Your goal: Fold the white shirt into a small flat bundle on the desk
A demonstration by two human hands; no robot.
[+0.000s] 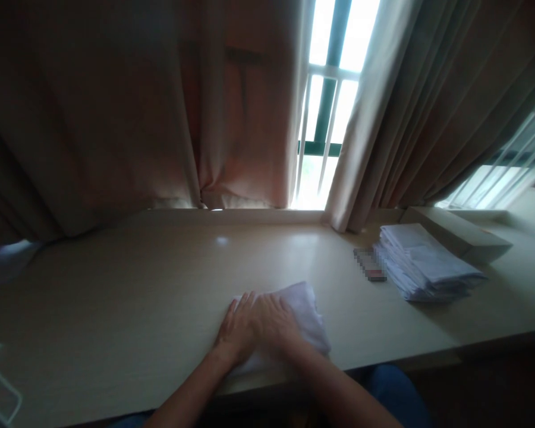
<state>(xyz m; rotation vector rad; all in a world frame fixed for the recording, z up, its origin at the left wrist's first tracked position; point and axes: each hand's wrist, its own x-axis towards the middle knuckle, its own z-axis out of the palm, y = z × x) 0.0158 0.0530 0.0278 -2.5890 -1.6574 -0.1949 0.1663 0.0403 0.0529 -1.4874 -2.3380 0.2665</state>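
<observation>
A folded white cloth [310, 312] lies near the front edge of the pale wooden desk [129, 309]. My left hand [242, 324] rests flat on its left part, fingers stretched forward. Beside it my right hand [276, 321] presses flat on the middle of the cloth, slightly blurred. The two hands are side by side, very close together. Part of the cloth is hidden under them, while its right side shows free of the hands.
A stack of folded white cloths [428, 261] stands at the right, before a pale box [463, 232]. Left of the stack lies a small blurred-out flat object [370, 264]. Curtains [249, 119] hang along the back by a barred window [325, 107]. A white looped frame [2, 392] is at the lower left.
</observation>
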